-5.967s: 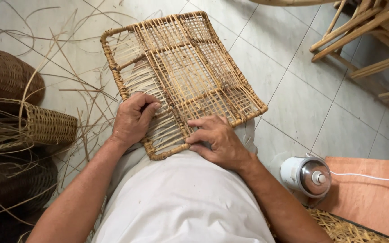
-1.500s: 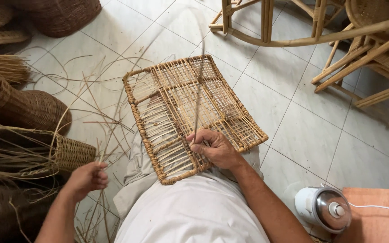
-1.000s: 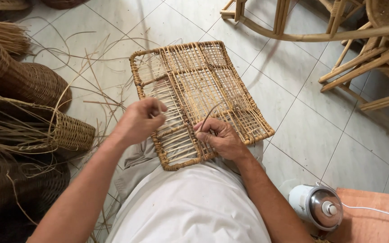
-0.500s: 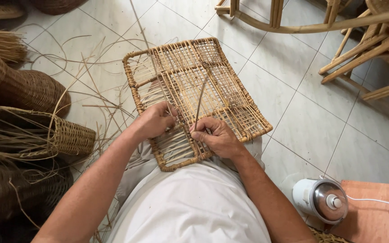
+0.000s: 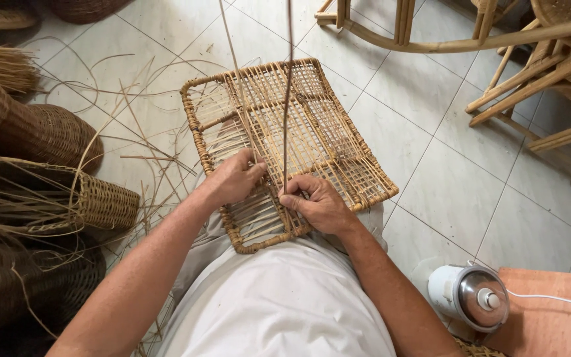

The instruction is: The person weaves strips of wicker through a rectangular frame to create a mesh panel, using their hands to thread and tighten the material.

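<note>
1. While I watch from the head camera, I see my left hand curled shut, pinching a thin cane strand where it meets the woven panel.
2. My right hand is clenched on a second, darker strand, thumb and fingers closed at its lower end, knuckles resting on the weave.
3. I see the panel lying on my lap, its near edge over the white shirt and its far end out above the tiled floor.
4. On my left I see brown baskets and loose cane; wooden chair frames stand at the upper right, and a small white appliance sits beside an orange mat.
5. I see the panel's long axis running from my lap away and slightly rightward; both strands rise steeply out of the top of the view.
</note>
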